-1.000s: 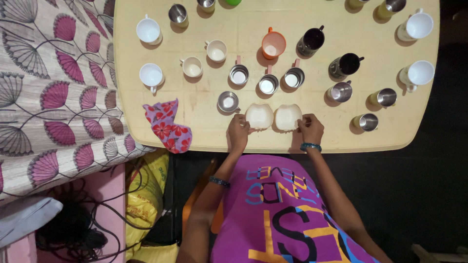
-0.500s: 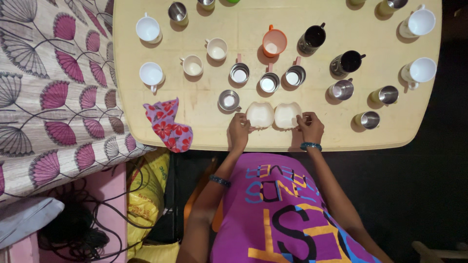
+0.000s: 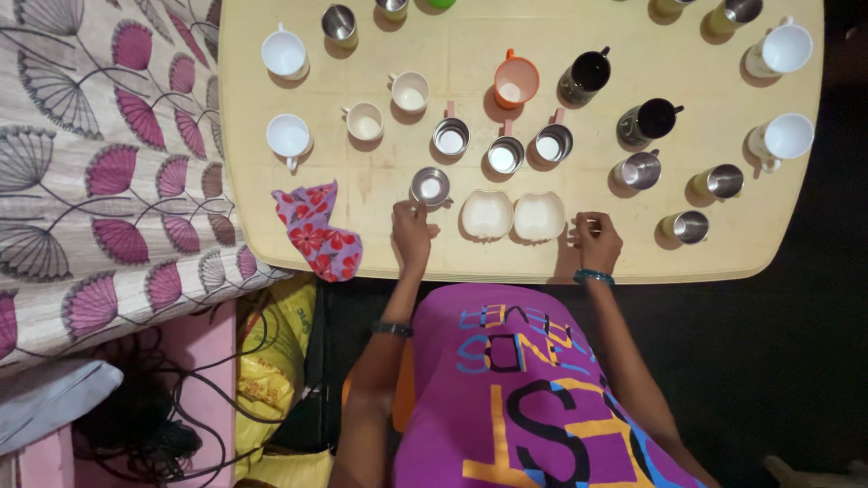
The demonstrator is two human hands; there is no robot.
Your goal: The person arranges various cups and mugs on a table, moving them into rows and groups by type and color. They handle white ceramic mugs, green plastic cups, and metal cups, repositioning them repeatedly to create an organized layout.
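Observation:
Two white apple-shaped bowls, one (image 3: 486,215) on the left and one (image 3: 539,217) on the right, stand side by side near the front edge of the cream table (image 3: 615,258). My left hand (image 3: 411,232) lies left of them, its fingertips just below a small steel cup (image 3: 430,188); I cannot tell if they touch it. My right hand (image 3: 597,239) rests on the table just right of the right bowl, fingers curled, holding nothing. Neither hand touches the bowls.
Several cups stand across the table: white mugs (image 3: 288,136), steel cups (image 3: 504,154), an orange cup (image 3: 515,84), black mugs (image 3: 649,121). A floral cloth (image 3: 316,229) hangs over the front-left edge. A patterned bedspread (image 3: 99,181) lies on the left.
Both hands have let go of the white bowls. My left hand moved left toward the small steel cup; my right hand drew slightly right and back.

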